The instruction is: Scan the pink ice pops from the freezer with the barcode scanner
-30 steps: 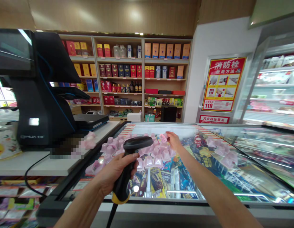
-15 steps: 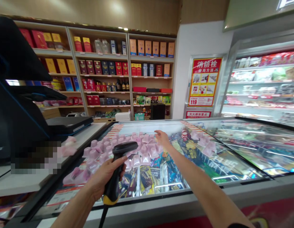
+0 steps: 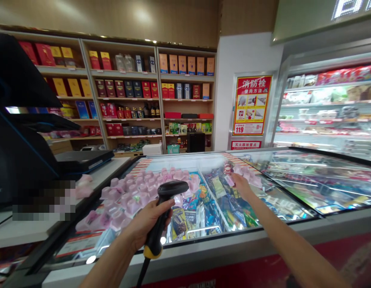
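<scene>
Gripped upright in my left hand [image 3: 157,218] is a black barcode scanner [image 3: 172,187] with a yellow band near its cord. Its head points right, above the glass lid of a chest freezer [image 3: 200,245]. My right hand [image 3: 241,186] reaches over the lid, fingers pinched on a small pale pink plastic cup [image 3: 229,181], partly hidden by blur. Beside those fingers is a red-and-white item [image 3: 227,169]. Many pink plastic cups [image 3: 134,200] cover the left of the lid; a smaller pink group [image 3: 248,174] sits just past my right hand.
A black checkout machine [image 3: 20,132] stands on the white counter [image 3: 29,232] at left, with more pink cups [image 3: 84,186] at its edge. Packaged food [image 3: 179,222] shows under the glass. Shelves of boxes [image 3: 125,89] line the back; a lit cooler [image 3: 326,108] stands right.
My right hand has moved right, from over the large pink group to beside the smaller one, and now pinches a pink cup. The scanner in my left hand has shifted slightly right.
</scene>
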`<state>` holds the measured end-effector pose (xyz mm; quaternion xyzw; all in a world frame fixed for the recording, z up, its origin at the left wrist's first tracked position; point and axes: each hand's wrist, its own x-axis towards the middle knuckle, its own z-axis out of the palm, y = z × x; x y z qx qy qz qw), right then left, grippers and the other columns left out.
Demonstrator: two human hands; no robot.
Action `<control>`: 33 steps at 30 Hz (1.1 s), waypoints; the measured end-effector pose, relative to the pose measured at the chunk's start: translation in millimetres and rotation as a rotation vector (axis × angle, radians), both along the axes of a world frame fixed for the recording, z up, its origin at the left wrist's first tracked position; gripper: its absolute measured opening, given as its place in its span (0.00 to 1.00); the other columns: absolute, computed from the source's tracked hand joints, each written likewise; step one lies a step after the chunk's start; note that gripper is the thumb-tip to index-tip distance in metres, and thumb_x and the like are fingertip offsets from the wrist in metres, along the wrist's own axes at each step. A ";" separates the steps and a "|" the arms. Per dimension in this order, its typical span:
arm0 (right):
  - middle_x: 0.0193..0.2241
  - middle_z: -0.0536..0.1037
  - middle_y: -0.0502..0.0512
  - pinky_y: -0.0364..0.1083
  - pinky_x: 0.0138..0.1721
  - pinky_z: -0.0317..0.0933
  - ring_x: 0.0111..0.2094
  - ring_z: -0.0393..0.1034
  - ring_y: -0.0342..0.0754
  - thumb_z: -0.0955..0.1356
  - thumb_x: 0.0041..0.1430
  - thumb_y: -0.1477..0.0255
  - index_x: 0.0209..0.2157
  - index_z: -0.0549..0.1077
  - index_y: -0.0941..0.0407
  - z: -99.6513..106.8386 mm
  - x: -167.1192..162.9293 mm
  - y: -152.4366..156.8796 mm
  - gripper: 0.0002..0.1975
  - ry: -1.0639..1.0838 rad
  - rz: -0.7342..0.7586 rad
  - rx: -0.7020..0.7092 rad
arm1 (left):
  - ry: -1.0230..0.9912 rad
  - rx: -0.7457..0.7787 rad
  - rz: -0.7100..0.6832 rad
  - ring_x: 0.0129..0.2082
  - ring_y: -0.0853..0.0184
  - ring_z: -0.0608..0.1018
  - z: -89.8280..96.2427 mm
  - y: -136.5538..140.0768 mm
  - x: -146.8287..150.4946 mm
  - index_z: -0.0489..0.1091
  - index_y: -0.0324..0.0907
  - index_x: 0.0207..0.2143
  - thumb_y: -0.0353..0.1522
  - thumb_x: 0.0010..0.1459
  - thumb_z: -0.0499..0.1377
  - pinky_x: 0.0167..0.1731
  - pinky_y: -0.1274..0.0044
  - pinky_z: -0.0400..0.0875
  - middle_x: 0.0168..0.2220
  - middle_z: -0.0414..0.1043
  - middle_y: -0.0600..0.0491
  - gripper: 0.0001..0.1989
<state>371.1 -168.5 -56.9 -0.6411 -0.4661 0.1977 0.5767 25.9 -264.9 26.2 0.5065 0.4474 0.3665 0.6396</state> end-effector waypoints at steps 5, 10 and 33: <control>0.22 0.71 0.50 0.42 0.22 0.55 0.22 0.63 0.43 0.61 0.44 0.62 0.31 0.67 0.56 21.4 -68.7 21.2 0.14 0.519 0.352 0.116 | 0.001 0.071 -0.039 0.14 0.77 0.64 6.1 -10.0 -0.2 0.62 0.38 0.22 0.41 0.44 0.57 0.15 0.83 0.57 0.16 0.63 0.58 0.14; 0.18 0.69 0.48 0.40 0.20 0.53 0.20 0.61 0.41 0.64 0.41 0.62 0.28 0.67 0.56 22.9 -92.8 26.1 0.13 0.638 0.462 0.135 | -0.031 0.073 -0.051 0.14 0.77 0.64 8.9 -15.5 -4.4 0.63 0.38 0.24 0.40 0.44 0.57 0.16 0.83 0.58 0.17 0.63 0.58 0.13; 0.44 0.66 0.64 0.51 0.42 0.53 0.46 0.58 0.55 0.60 0.49 0.71 0.44 0.65 0.58 -2.6 21.9 54.7 0.18 -0.812 -0.501 -0.124 | 0.013 -0.037 0.115 0.14 0.77 0.65 -8.5 22.2 12.6 0.60 0.38 0.24 0.40 0.42 0.58 0.15 0.83 0.58 0.18 0.63 0.57 0.14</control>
